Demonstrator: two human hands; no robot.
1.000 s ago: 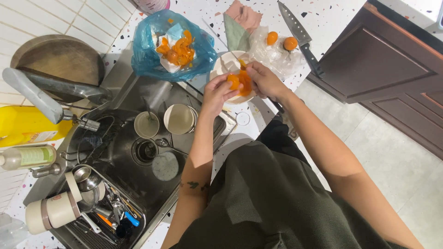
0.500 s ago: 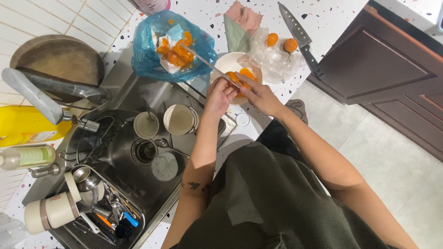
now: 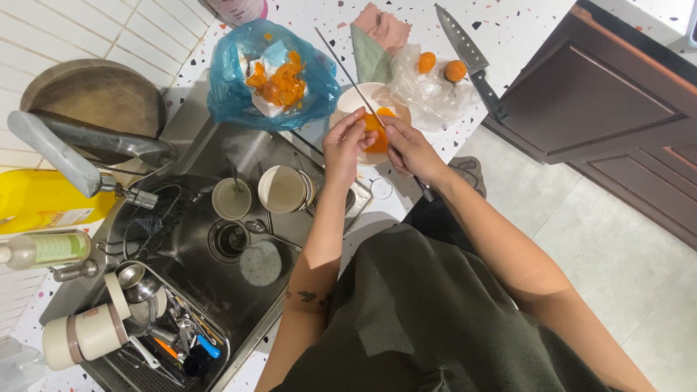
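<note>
Both hands (image 3: 347, 147) (image 3: 412, 149) pinch orange fruit (image 3: 375, 125) over bowl (image 3: 353, 98)

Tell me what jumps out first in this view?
Both hands meet over a pale bowl on the speckled counter: the left hand and right hand pinch an orange fruit. Behind the bowl, a blue bag holds orange peels. A big knife lies beside two more fruits.

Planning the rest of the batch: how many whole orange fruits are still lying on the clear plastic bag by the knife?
2: left fruit and right fruit lie side by side on the clear plastic bag, near the knife. Folds may hide more.
</note>
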